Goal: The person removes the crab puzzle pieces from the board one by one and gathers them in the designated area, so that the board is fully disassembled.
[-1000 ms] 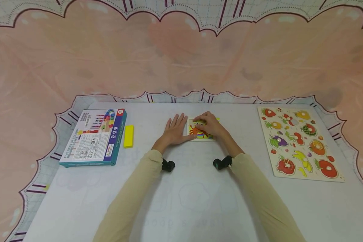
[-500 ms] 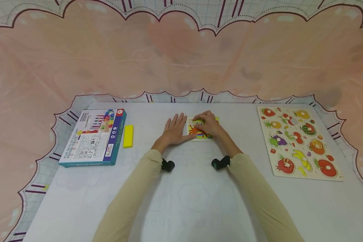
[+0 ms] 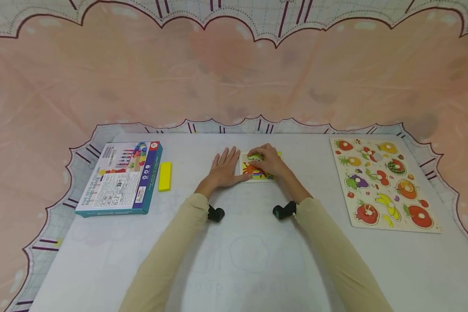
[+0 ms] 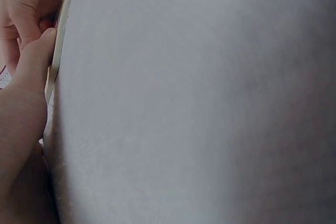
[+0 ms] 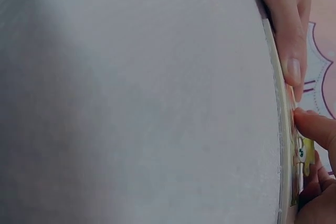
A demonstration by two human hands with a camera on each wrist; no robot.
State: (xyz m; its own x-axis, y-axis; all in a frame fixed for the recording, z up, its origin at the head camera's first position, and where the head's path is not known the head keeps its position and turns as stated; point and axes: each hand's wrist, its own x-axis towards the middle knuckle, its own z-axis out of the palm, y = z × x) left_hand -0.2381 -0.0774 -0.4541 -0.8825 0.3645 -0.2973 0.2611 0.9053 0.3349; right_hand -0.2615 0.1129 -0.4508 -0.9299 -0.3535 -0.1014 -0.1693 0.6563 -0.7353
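Between both hands lies a small puzzle board (image 3: 245,159) with a brightly coloured picture. My left hand (image 3: 224,169) rests on the table at its left side, fingers straight and spread, thumb (image 5: 292,61) pressing on the board's edge. Bent over the board's right part, my right hand (image 3: 272,162) pinches a puzzle piece. In the right wrist view this yellow piece (image 5: 308,151), with an eye drawn by it, stands up tilted from the board beside the thumb and fingers. Most of the picture is hidden beneath the right hand.
A yellow block (image 3: 165,177) lies left of the hands, beside a flat blue-and-white box (image 3: 121,190). A larger fruit puzzle board (image 3: 378,167) lies at the right. The white tabletop (image 3: 249,255) has a scalloped-pattern cloth (image 3: 234,78) behind it.
Both hands keep their places on the small board, with only slight movement of the right hand and wrist. The whole head view has shifted slightly.
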